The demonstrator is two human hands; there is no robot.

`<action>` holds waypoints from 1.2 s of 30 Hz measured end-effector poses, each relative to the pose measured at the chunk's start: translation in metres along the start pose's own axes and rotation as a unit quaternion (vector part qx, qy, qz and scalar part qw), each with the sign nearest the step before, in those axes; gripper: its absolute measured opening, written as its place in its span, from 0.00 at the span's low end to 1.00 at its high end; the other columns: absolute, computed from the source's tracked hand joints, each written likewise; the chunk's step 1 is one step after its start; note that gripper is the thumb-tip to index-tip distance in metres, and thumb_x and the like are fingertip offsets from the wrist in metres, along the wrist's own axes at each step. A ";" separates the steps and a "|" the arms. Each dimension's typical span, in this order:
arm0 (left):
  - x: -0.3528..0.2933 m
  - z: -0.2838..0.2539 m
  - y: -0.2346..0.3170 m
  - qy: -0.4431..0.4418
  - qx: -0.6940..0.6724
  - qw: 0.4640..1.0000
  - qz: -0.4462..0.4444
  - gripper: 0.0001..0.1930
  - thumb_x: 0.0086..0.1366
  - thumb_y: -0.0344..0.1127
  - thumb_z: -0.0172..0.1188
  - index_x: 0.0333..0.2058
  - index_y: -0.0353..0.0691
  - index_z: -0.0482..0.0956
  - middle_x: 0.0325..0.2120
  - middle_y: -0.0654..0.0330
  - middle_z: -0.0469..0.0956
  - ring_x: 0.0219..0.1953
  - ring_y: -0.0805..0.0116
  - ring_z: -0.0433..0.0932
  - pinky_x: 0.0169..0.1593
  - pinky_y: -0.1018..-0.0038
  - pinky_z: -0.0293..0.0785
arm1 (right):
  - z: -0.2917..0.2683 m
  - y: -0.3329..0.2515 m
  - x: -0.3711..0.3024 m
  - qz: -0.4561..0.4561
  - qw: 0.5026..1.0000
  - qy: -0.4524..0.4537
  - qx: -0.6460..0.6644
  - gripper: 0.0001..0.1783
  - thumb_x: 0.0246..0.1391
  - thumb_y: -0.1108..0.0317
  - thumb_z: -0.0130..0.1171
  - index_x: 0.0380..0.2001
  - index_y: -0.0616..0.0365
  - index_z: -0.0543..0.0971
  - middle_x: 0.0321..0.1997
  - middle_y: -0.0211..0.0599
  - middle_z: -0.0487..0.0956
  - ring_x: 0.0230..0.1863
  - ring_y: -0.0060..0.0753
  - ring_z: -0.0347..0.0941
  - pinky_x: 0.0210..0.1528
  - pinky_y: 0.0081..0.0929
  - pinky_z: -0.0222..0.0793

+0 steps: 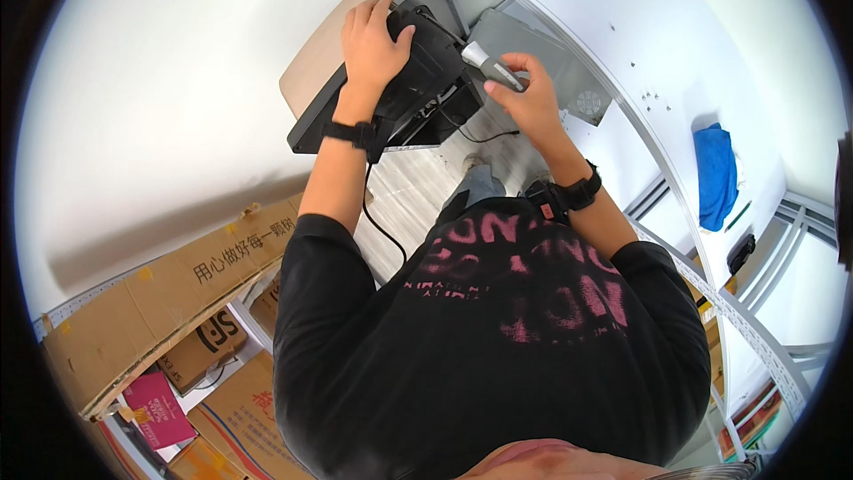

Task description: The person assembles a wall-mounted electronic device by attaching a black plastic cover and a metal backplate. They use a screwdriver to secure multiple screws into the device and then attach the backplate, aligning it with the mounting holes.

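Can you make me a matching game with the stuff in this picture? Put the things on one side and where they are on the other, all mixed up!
Things:
1. black machine
2. grey handheld tool
3. blue cloth
4. flattened cardboard box

Places:
A. lying on the white shelf, far right
B. under the left hand, tipped on its side
C. lower left, leaning over other boxes
D. held in the right hand

Pairs: 1-B, 2-D, 3-A, 4-C
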State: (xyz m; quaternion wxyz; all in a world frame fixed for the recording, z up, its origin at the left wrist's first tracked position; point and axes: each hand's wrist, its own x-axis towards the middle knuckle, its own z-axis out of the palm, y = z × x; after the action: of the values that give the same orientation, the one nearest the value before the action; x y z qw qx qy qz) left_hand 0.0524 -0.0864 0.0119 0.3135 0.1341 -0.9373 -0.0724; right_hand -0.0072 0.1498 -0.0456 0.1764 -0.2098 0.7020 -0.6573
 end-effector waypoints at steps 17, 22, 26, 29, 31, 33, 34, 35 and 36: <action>-0.003 0.028 -0.015 -0.030 0.015 0.999 -0.040 0.19 0.48 0.35 0.65 0.41 0.40 0.79 0.39 0.56 0.78 0.48 0.57 0.72 0.51 0.62 0.66 | -0.001 -0.012 -0.001 0.009 0.997 0.036 -0.065 0.24 0.55 0.64 0.59 0.52 0.60 0.65 0.41 0.39 0.72 0.28 0.28 0.73 0.28 0.20 0.70; -0.003 0.029 -0.016 -0.030 0.020 0.998 -0.053 0.19 0.48 0.37 0.65 0.41 0.41 0.80 0.39 0.57 0.78 0.48 0.58 0.72 0.51 0.62 0.66 | 0.002 -0.009 -0.006 -0.120 0.982 0.086 -0.121 0.22 0.55 0.62 0.58 0.49 0.61 0.66 0.42 0.41 0.72 0.27 0.29 0.72 0.30 0.24 0.69; -0.003 0.030 -0.017 -0.028 0.017 0.998 -0.057 0.19 0.48 0.37 0.65 0.41 0.41 0.80 0.39 0.57 0.78 0.48 0.58 0.72 0.51 0.63 0.66 | -0.004 -0.023 -0.007 0.019 0.997 0.035 -0.071 0.22 0.53 0.67 0.60 0.48 0.61 0.65 0.43 0.43 0.72 0.29 0.33 0.71 0.37 0.28 0.68; -0.003 0.029 -0.015 -0.023 0.022 0.998 -0.053 0.19 0.48 0.37 0.65 0.41 0.41 0.80 0.39 0.57 0.78 0.49 0.58 0.73 0.51 0.63 0.66 | -0.007 -0.030 -0.003 0.058 0.995 0.006 -0.081 0.22 0.53 0.69 0.60 0.48 0.61 0.65 0.42 0.43 0.72 0.29 0.34 0.71 0.39 0.29 0.68; -0.003 0.030 -0.017 -0.019 0.024 0.998 -0.054 0.19 0.48 0.37 0.65 0.41 0.42 0.80 0.39 0.57 0.78 0.49 0.58 0.73 0.50 0.63 0.66 | -0.005 -0.033 -0.005 -0.027 0.990 0.032 -0.131 0.20 0.55 0.68 0.58 0.48 0.61 0.65 0.38 0.41 0.74 0.28 0.33 0.71 0.38 0.28 0.68; -0.003 0.029 -0.016 -0.015 0.025 0.998 -0.048 0.18 0.48 0.37 0.65 0.40 0.41 0.80 0.38 0.56 0.79 0.47 0.57 0.73 0.49 0.63 0.68 | 0.002 -0.027 -0.006 -0.073 0.988 0.099 -0.094 0.19 0.57 0.63 0.56 0.47 0.61 0.66 0.36 0.41 0.75 0.30 0.33 0.71 0.38 0.28 0.68; -0.001 0.026 -0.013 -0.011 0.025 0.999 -0.041 0.18 0.47 0.36 0.65 0.40 0.39 0.81 0.37 0.55 0.79 0.45 0.56 0.74 0.49 0.63 0.69 | 0.004 -0.025 -0.006 -0.096 0.984 0.132 -0.075 0.20 0.58 0.60 0.55 0.47 0.60 0.66 0.36 0.41 0.75 0.31 0.33 0.71 0.38 0.28 0.68; 0.000 0.024 -0.011 -0.008 0.024 0.999 -0.034 0.18 0.47 0.35 0.65 0.39 0.38 0.81 0.36 0.54 0.79 0.44 0.55 0.75 0.48 0.63 0.71 | 0.003 -0.024 -0.006 -0.103 0.982 0.125 -0.100 0.21 0.57 0.59 0.56 0.47 0.61 0.65 0.36 0.44 0.75 0.32 0.37 0.72 0.37 0.31 0.68; 0.000 0.025 -0.010 -0.006 0.026 0.999 -0.036 0.18 0.47 0.36 0.65 0.39 0.38 0.81 0.36 0.54 0.79 0.44 0.55 0.75 0.48 0.63 0.71 | -0.001 -0.022 -0.005 -0.109 0.979 0.117 -0.125 0.22 0.57 0.59 0.56 0.48 0.61 0.65 0.36 0.48 0.75 0.33 0.40 0.73 0.36 0.33 0.68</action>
State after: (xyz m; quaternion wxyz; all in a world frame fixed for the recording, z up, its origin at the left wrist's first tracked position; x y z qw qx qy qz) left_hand 0.0391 -0.0949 -0.0101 0.3014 0.1751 -0.9354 -0.0598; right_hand -0.0018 0.1522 -0.0235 -0.0076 -0.2270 0.7674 -0.5995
